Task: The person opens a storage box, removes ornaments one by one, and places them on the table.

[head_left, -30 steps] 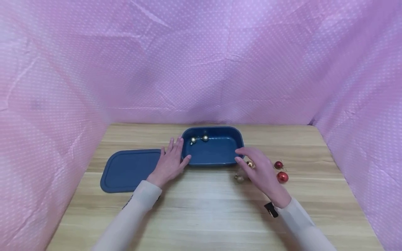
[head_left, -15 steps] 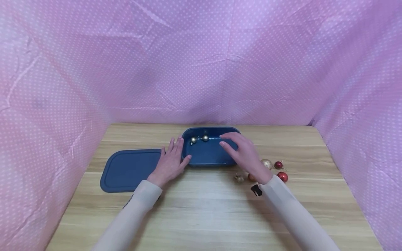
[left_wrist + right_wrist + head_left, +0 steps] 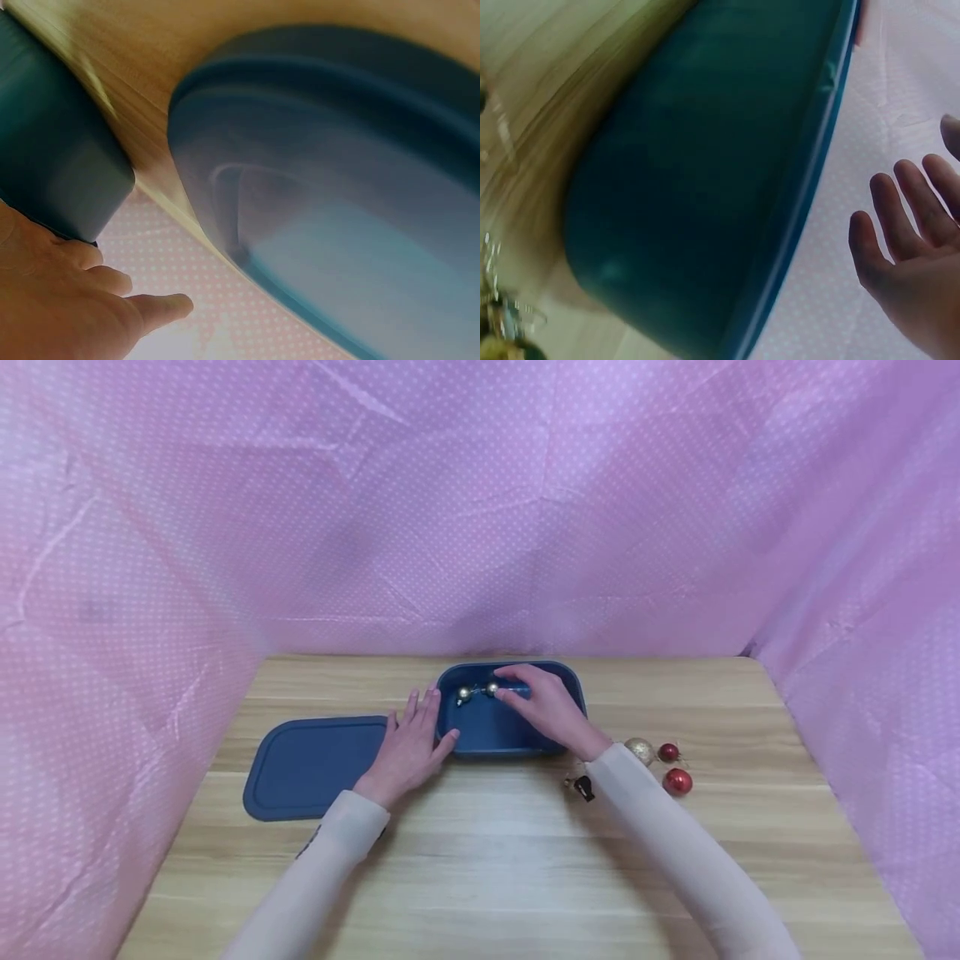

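A dark blue rectangular box stands open near the back of the table. Inside it, at the left, lie two small gold ball ornaments, a left one and a right one. My left hand touches the box's left end, fingers straight and thumb spread. Over the box reaches my right hand, its thumb and forefinger apart beside the right gold ornament; nothing shows gripped between them. In the right wrist view, the box's outer wall is large, and that hand's fingers are spread and bare.
A flat blue lid lies left of the box, partly behind my left hand. To the right sit a glittery gold ball, a dark red ball and a bright red ball. Pink dotted cloth surrounds the wooden table.
My right hand has moved leftward from the box's right rim, across its interior, to beside the gold ornaments. The left hand has stayed at the box's left end.
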Demonstrator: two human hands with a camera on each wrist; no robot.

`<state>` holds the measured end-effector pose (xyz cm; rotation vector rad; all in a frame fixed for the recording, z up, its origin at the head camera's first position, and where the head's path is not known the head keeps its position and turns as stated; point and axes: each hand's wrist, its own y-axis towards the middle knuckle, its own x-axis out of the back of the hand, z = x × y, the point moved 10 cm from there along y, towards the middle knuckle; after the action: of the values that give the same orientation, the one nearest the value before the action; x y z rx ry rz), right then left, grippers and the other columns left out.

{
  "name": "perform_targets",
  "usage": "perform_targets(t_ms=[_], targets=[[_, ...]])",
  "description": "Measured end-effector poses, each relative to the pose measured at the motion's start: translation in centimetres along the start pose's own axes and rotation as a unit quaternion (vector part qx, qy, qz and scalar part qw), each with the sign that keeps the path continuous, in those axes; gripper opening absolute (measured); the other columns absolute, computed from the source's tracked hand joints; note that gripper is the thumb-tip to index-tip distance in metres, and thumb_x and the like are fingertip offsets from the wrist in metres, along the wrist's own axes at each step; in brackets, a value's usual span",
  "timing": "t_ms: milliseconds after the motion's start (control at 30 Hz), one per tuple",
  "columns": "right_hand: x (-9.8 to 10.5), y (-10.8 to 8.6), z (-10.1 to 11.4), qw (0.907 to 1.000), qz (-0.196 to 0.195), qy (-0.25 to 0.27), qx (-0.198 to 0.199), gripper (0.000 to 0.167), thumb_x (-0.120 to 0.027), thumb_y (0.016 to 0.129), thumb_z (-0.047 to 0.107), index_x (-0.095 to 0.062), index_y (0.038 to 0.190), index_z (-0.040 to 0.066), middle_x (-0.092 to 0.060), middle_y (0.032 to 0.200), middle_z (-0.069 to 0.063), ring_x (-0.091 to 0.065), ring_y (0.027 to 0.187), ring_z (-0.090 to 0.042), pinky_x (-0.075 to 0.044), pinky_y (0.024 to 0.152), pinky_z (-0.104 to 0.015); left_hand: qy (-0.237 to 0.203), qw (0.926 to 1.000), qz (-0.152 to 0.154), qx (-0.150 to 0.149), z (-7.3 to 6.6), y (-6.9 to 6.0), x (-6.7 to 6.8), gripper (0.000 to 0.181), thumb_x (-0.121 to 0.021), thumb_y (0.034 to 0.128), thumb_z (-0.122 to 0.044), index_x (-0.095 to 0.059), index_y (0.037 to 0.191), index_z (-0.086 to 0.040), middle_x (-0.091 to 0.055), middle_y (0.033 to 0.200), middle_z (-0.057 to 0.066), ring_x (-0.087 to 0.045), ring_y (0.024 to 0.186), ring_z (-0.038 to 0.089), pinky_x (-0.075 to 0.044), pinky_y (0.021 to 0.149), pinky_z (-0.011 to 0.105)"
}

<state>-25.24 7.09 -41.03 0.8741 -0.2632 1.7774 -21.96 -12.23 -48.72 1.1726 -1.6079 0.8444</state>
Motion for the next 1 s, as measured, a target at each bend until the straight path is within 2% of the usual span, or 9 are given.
perform_targets(t_ms=[200, 367, 633, 1000], targets=[[-1.5, 1.6, -1.4, 0.9992, 0.016, 0.019, -0.032, 0.039, -0.071, 0.100, 0.024, -0.067, 0.136, 0.009, -0.068, 0.133, -0.014, -0.063, 0.124, -0.027, -0.049, 0.106, -0.047, 0.004, 1.0000, -0.001, 0.001, 0.0, 0.0, 0.1, 0.083, -0.042, 0.1077, -0.055, -0.010, 0.167, -0.006, -0.010, 0.174, 0.010, -0.004, 0.159, 0.035, -0.012, 0.120, 0.070], [-2.8, 2.4, -2.8, 0.9972, 0.042, 0.014, -0.060, 0.040, -0.071, 0.100, 0.021, -0.066, 0.137, 0.008, -0.066, 0.136, -0.013, -0.061, 0.128, -0.030, -0.047, 0.109, -0.046, 0.001, 1.0000, 0.002, 0.002, -0.2, 0.0, 0.1, 0.083, -0.040, 0.1079, -0.056, -0.009, 0.167, -0.008, -0.009, 0.174, 0.008, -0.004, 0.159, 0.034, -0.012, 0.120, 0.070], [-4.3, 3.4, -4.1, 0.9939, 0.078, -0.008, -0.078, 0.042, -0.072, 0.099, 0.016, -0.065, 0.139, 0.005, -0.066, 0.138, -0.013, -0.058, 0.131, -0.031, -0.044, 0.111, -0.047, 0.003, 1.0000, -0.005, 0.002, -0.2, 0.1, 0.0, 0.082, -0.040, 0.1080, -0.056, -0.010, 0.167, -0.007, -0.010, 0.174, 0.008, -0.005, 0.159, 0.034, -0.013, 0.120, 0.069], [-5.8, 4.2, -5.4, 0.9908, 0.096, -0.016, -0.094, 0.042, -0.071, 0.098, 0.015, -0.065, 0.139, 0.007, -0.065, 0.138, -0.013, -0.057, 0.131, -0.030, -0.042, 0.113, -0.047, 0.007, 0.9999, -0.012, -0.003, -0.1, 0.2, 0.0, 0.082, -0.042, 0.1079, -0.054, -0.010, 0.167, -0.007, -0.012, 0.173, 0.010, -0.006, 0.159, 0.034, -0.014, 0.119, 0.070]])
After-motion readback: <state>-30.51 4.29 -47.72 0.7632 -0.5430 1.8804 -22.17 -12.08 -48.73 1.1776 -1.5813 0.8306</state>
